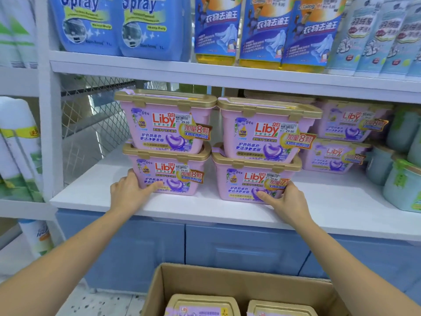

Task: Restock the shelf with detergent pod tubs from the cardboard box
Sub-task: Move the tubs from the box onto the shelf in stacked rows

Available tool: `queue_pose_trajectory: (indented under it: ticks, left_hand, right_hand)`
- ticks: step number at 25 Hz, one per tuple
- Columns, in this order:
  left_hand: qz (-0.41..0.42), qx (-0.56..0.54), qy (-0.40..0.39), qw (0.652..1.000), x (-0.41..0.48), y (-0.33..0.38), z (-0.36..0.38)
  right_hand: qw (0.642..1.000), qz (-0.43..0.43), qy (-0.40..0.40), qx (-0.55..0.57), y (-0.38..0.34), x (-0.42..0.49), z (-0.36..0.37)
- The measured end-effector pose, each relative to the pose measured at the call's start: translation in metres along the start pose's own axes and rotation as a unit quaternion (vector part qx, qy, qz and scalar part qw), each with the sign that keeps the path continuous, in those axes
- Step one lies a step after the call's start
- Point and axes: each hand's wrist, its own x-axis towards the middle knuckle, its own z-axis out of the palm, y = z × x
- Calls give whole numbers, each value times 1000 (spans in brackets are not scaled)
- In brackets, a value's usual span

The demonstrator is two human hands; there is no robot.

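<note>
Two stacks of pink Liby pod tubs with gold lids stand on the white shelf (109, 192). My left hand (129, 192) presses the left front corner of the lower left tub (180, 176); a second tub (166, 124) sits on top of it. My right hand (284, 199) lies flat on the front right of the lower right tub (241, 181), under another tub (266, 131). Farther right and deeper, two more tubs (348, 124) are stacked. Below, the open cardboard box (205, 279) holds two tubs (202, 304), lids up.
The shelf above carries blue spray refill pouches (86, 26) and blue-orange detergent bottles (264, 30). Pale green tubs (403, 188) stand at the right end of the shelf. A wire mesh panel (91, 124) closes the left back. Blue cabinet doors (246, 247) lie below.
</note>
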Motion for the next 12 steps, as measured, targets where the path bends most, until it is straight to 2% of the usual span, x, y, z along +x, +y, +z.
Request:
queue_pose_trajectory:
  ticks: [7, 12]
  left_hand:
    - [-52, -138, -78, 986, 70, -70, -29]
    - [-51, -210, -81, 973, 115, -92, -25]
  right_hand:
    - [1000, -2, -6, 17, -60, 19, 74]
    - [999, 11, -7, 31, -78, 41, 106]
